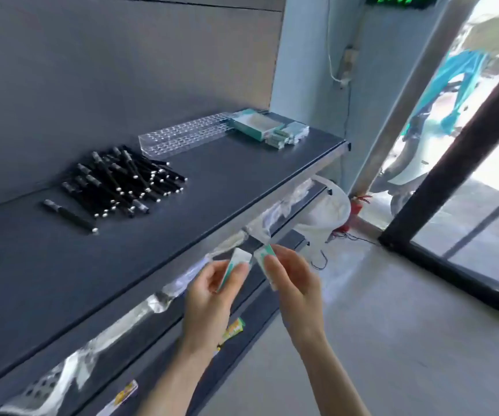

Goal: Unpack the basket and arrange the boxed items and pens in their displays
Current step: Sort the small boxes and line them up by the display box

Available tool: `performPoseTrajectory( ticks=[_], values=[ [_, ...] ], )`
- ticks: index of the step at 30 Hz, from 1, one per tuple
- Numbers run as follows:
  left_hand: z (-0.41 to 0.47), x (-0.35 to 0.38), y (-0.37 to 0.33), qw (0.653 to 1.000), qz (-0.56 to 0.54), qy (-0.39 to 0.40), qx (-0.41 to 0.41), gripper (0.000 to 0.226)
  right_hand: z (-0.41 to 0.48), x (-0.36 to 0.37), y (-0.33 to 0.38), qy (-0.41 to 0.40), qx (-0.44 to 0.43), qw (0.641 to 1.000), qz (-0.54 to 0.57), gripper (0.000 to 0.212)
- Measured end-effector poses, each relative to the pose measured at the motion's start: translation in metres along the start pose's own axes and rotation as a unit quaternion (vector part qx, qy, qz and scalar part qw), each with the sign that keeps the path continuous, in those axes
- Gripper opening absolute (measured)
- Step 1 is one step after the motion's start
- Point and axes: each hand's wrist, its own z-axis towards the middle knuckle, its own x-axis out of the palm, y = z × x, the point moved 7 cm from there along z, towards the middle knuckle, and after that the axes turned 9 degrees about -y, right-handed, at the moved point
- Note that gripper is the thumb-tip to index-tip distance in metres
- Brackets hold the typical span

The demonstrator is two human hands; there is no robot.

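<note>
Your left hand (212, 295) pinches the left box (238, 259), long axis tilted up-right. Your right hand (296, 283) grips the right box (263, 256), tilted up-left. Both boxes are just off the shelf (212, 187) front edge. The pens (122, 183) lie heaped on the shelf beside the clear holed display (182, 135). The teal tray (257, 124) at the far end holds boxes.

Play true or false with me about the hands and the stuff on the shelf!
1. The left hand holds a small box. True.
2. The right hand holds nothing. False: it pinches a second small box.
3. The black pens stand in the clear holder. False: they lie piled on the shelf, outside the holder.
4. Teal boxes sit at the shelf's far end. True.
</note>
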Motion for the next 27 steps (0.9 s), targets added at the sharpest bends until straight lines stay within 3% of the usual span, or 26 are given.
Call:
performPoseTrajectory(
  ticks=[4, 8, 13, 21, 27],
  values=[
    [0.014, 0.081, 0.008, 0.999, 0.002, 0.034, -0.006, 0.042, 0.047, -0.065, -0.007, -0.064, 0.003, 0.998, 0.003, 0.027],
    [0.044, 0.148, 0.014, 0.998, 0.006, 0.070, -0.009, 0.046, 0.101, -0.099, -0.018, -0.088, -0.002, 0.996, -0.005, 0.027],
    [0.105, 0.218, 0.020, 0.998, -0.001, 0.070, 0.005, 0.040, 0.193, -0.111, -0.035, -0.080, -0.015, 0.997, 0.001, 0.013],
    [0.236, 0.292, 0.008, 0.999, -0.030, -0.011, 0.032, 0.041, 0.359, -0.083, -0.045, -0.028, -0.015, 0.999, -0.018, 0.014],
    [0.291, 0.311, 0.006, 0.992, 0.055, -0.086, 0.072, 0.022, 0.438, -0.053, -0.062, 0.018, 0.016, 0.999, -0.041, 0.009]
  ],
)
